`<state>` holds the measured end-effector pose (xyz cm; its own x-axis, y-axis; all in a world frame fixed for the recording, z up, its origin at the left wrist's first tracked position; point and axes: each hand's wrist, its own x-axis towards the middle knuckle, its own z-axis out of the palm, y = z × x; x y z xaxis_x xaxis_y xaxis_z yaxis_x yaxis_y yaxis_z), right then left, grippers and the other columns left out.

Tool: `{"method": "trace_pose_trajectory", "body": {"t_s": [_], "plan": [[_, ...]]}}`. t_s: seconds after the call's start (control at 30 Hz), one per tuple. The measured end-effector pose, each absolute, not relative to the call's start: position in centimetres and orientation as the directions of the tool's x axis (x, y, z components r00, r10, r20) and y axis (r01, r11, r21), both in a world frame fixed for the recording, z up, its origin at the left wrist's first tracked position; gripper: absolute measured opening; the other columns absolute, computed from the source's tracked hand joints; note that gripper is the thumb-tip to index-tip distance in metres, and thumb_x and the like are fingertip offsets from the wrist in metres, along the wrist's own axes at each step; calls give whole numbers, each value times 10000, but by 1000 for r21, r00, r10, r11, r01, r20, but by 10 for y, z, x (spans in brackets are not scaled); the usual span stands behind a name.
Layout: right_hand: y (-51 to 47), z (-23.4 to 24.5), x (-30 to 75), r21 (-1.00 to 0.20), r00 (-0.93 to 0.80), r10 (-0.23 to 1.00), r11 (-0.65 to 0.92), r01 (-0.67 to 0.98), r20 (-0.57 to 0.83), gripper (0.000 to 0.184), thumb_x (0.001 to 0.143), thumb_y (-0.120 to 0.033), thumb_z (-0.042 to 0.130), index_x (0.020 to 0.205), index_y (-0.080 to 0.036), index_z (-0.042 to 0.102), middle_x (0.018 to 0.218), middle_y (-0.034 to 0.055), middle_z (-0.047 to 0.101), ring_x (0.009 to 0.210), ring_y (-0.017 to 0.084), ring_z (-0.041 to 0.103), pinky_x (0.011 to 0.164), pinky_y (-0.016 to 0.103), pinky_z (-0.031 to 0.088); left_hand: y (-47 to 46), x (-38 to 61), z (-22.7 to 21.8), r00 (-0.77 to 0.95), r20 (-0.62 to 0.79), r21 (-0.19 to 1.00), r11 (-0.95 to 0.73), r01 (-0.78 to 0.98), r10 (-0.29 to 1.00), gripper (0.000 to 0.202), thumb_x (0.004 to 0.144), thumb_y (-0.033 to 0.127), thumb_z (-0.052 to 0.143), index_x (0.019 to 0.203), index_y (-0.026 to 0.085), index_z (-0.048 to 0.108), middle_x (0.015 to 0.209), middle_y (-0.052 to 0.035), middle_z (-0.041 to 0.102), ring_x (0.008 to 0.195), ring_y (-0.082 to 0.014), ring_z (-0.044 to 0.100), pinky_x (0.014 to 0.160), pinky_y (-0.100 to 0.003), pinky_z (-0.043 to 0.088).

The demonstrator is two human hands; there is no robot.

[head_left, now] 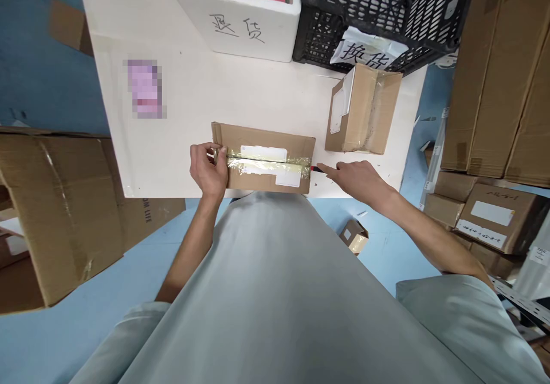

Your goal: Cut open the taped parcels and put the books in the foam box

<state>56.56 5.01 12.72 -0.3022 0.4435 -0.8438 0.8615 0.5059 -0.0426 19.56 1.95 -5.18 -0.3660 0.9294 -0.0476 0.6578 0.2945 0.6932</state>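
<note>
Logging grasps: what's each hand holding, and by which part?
Left hand: taped cardboard box, by its left end. Right hand: small red-and-black tool, probably a cutter, by the end away from the box.

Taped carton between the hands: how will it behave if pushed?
The taped carton is probably fairly stiff: its top looks flat. With straight edges, it seems unlikely to roll. The shiny tape might feel slicker than bare cardboard.

Bright, even light, glints on tape (306, 170), pixelated patch (145, 89) left
</note>
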Motion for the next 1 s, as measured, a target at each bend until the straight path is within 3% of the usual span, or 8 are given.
{"method": "trace_pose_trajectory", "body": {"t_s": [0.3,0.43,0.57,0.7,0.9,1.0], "plan": [[45,135,563,-59,-317,482,477,877,-817,607,1234,-320,330,1840,-350,311,1117,139,790,842,260,720,732,348,307,20,196,-53,-355,-60,698,293,653,933,123,1042,351,693,1057,252,622,1082,-67,617,889,-225,601,987,-396,569],[47,126,559,-54,-323,474,497,866,-819,678,1196,-198,360,1854,-340,277,1113,138,786,853,259,729,735,351,312,20,197,-53,-370,-74,702,313,640,926,134,1036,357,708,1066,249,634,1100,-65,626,941,-226,625,1012,-388,576],[48,118,550,-19,-293,431,536,844,-853,883,1079,-42,480,1875,-303,200,1155,150,788,896,267,744,732,352,338,20,198,-52,-372,-67,704,308,640,926,139,1038,362,718,1058,247,642,1097,-67,627,940,-227,630,1018,-394,579],[42,122,548,17,-240,416,526,851,-877,1030,993,-21,600,1883,-269,143,1199,165,785,919,268,752,735,348,373,20,200,-51,-377,-63,702,310,642,924,150,1036,376,724,1049,247,649,1094,-69,627,958,-232,639,997,-388,586],[38,121,559,19,-248,433,525,851,-867,1004,1003,-47,597,1878,-282,164,1213,176,779,911,267,751,722,339,358,21,201,-48,-377,-55,693,307,652,925,142,1040,361,724,1041,249,636,1084,-68,628,974,-234,647,977,-379,590],[38,119,567,-31,-285,453,490,871,-845,805,1119,-112,477,1863,-307,241,1149,153,782,865,258,739,719,342,334,21,199,-49,-368,-53,693,299,656,928,128,1041,318,726,1027,250,618,1078,-64,616,956,-232,646,973,-380,580]]}}
